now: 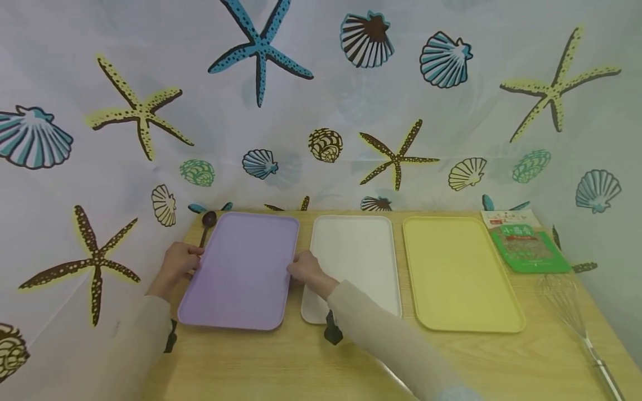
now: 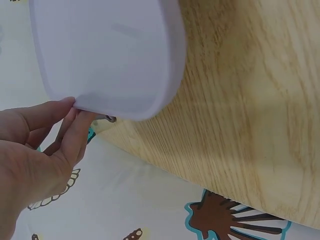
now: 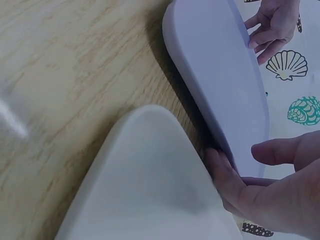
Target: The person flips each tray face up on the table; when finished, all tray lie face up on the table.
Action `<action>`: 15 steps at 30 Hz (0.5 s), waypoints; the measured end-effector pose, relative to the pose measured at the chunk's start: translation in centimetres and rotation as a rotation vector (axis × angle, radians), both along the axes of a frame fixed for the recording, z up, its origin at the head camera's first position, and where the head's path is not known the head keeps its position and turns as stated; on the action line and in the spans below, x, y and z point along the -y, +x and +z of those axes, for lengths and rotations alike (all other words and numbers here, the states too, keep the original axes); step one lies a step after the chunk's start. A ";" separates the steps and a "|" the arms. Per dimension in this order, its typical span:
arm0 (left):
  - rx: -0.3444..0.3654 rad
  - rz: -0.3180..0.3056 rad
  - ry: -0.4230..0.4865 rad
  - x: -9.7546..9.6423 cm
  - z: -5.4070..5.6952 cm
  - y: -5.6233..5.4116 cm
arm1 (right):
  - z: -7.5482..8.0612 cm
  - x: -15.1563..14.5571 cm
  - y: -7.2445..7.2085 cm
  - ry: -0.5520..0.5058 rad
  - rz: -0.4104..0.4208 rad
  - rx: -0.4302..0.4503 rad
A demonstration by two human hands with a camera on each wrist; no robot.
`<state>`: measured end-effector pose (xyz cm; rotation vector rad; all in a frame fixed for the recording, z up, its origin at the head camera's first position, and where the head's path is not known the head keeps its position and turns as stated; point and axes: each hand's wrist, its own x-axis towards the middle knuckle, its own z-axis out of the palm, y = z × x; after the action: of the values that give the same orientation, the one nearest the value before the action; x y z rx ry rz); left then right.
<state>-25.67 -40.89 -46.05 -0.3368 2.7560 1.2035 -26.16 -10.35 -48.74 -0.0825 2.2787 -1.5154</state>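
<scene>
A purple tray (image 1: 246, 267) lies between my two hands at the left of the table. My left hand (image 1: 179, 262) pinches its left rim, thumb (image 2: 65, 104) on top and fingers below, as the left wrist view shows. On the opposite rim, my right hand (image 1: 308, 268) grips with the thumb over the tray and fingers (image 3: 227, 182) at its outer side. A dark shadow runs under the tray's edge in the right wrist view; how far it is off the wood I cannot tell. The white tray (image 1: 356, 262) is close beside my right hand.
A dark spoon (image 1: 209, 219) lies beyond my left hand, partly hidden. Farther right are a yellow tray (image 1: 461, 273), a green packet (image 1: 529, 248) and a wire whisk (image 1: 572, 314). A shell-patterned curtain (image 1: 301, 122) borders the wooden table (image 1: 241, 362) behind and at both sides.
</scene>
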 end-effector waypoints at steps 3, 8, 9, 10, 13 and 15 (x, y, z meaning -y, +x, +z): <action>-0.009 -0.002 -0.023 -0.1 -0.4 -0.6 | -0.2 -0.3 -0.2 0.016 0.014 -0.008; -0.018 -0.009 -0.087 -0.3 -0.6 -1.3 | -0.2 -0.4 -0.5 0.052 0.024 -0.023; -0.016 -0.006 -0.101 -0.4 -0.7 -1.4 | -0.1 -0.4 -0.5 0.054 0.025 -0.026; -0.013 -0.007 -0.119 -0.4 -0.7 -1.5 | -0.1 -0.4 -0.5 0.055 0.023 -0.027; -0.007 -0.014 -0.171 -0.5 -0.7 -1.4 | 0.2 -0.4 -0.3 0.042 0.018 -0.024; -0.010 -0.019 -0.204 -0.7 -0.6 -1.4 | 0.3 -0.4 -0.1 0.039 0.014 -0.021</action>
<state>-27.06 -40.23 -46.62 -0.3235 2.8903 0.9238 -26.28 -10.00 -48.47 -0.1031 2.3178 -1.4695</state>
